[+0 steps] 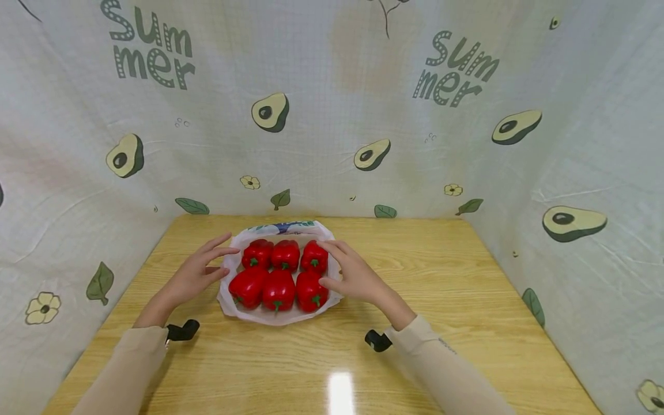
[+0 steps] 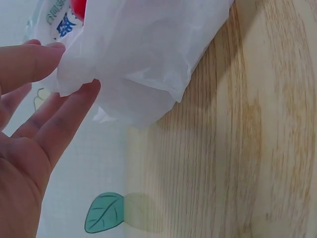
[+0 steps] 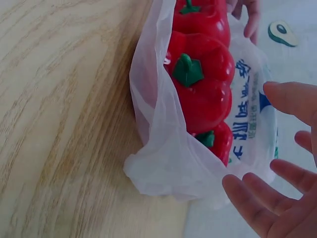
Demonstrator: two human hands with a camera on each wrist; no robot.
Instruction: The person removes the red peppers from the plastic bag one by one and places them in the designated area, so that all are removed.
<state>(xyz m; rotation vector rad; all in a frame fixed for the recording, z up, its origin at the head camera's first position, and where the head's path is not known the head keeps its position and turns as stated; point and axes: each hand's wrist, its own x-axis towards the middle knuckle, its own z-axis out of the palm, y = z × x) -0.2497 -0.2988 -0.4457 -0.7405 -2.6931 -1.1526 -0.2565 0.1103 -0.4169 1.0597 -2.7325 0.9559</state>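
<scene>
Several shiny red bell peppers (image 1: 279,286) with green stems sit in two rows inside a white plastic bag (image 1: 282,318), its mouth spread wide. At the bag's left edge is my left hand (image 1: 194,276), fingers spread and slightly bent; in the left wrist view its fingertips are right at the white plastic (image 2: 138,59). On the other side my right hand (image 1: 360,279) reaches over the rim, fingers apart, thumb and fingertips overlapping the right-hand peppers in the head view. The right wrist view shows its fingers loose beside the bag, gripping nothing, near a large pepper (image 3: 208,109).
Bag and peppers rest on a light wood-grain table (image 1: 441,288). A pale cloth (image 1: 321,161) printed with avocados, leaves and lettering hangs behind and along both sides. Black camera mounts (image 1: 183,331) stick out at both wrists.
</scene>
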